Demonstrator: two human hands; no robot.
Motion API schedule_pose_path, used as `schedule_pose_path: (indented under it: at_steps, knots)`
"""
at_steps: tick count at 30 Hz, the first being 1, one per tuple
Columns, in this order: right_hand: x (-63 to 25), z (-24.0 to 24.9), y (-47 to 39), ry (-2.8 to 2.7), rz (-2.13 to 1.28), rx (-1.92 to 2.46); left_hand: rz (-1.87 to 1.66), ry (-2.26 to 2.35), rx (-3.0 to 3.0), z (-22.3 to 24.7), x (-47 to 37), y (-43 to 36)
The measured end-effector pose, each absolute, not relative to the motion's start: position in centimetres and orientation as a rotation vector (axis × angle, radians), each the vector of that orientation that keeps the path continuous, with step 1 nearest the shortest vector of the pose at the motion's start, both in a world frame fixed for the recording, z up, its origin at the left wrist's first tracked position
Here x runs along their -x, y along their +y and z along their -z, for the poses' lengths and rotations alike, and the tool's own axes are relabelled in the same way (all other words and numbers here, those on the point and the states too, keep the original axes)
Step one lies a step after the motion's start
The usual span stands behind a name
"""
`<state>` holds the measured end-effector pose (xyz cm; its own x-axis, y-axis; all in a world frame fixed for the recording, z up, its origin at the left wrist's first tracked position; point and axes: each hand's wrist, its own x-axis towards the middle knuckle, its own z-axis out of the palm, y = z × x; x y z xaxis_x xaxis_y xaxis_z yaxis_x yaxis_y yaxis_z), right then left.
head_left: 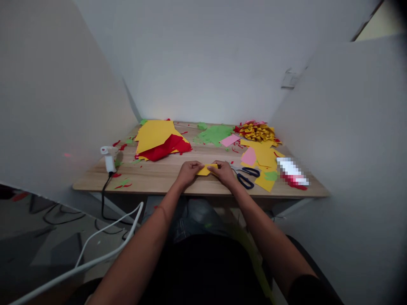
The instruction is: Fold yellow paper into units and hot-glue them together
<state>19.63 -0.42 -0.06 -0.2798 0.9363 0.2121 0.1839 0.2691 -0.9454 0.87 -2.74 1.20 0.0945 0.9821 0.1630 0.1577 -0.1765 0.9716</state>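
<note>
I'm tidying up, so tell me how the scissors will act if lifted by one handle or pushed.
The scissors may swing wider or shut when lifted, as they lie partly open. Lying flat, they seem unlikely to roll and would probably slide.

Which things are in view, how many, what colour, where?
Table: one, light wood, centre.
Held paper: one, yellow, front centre.
Scissors: one pair, dark-handled, centre right.
Apparent glue gun: one, white, left end.
Cords: several, black, lower left.
Paper sheets: several, yellow, red, green, pink, across table.
Paper heap: one, mostly yellow, back right.
Scraps: many, red and green, scattered.
Blurred object: one, white and red, right.
Curved frame: one, white, lower left.
Walls: three, pale grey, around table.
Jeans: one pair, blue, below.
Arms: two, mostly bare, bottom.
Left grip, right grip: two, bare, holding paper.
</note>
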Motion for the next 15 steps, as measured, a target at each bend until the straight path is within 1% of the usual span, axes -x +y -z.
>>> schedule_pose_path:
  at_steps: [5, 12, 15]
  knots:
    - [-19.29, 0.69, -0.28, -1.636, -1.108, 1.085, -1.183, 1.197, -1.552, -0.81, -0.52, -2.71]
    - [-19.73, 0.81, 0.21, -1.437, -0.98, 1.199, -1.257, 1.325, -1.64, -0.82, -0.08, -2.51]
    - [-19.48, 0.6, 0.44, -1.432, -0.956, 1.191, -1.254, 1.325, -1.667, -0.89, -0.12, -2.52]
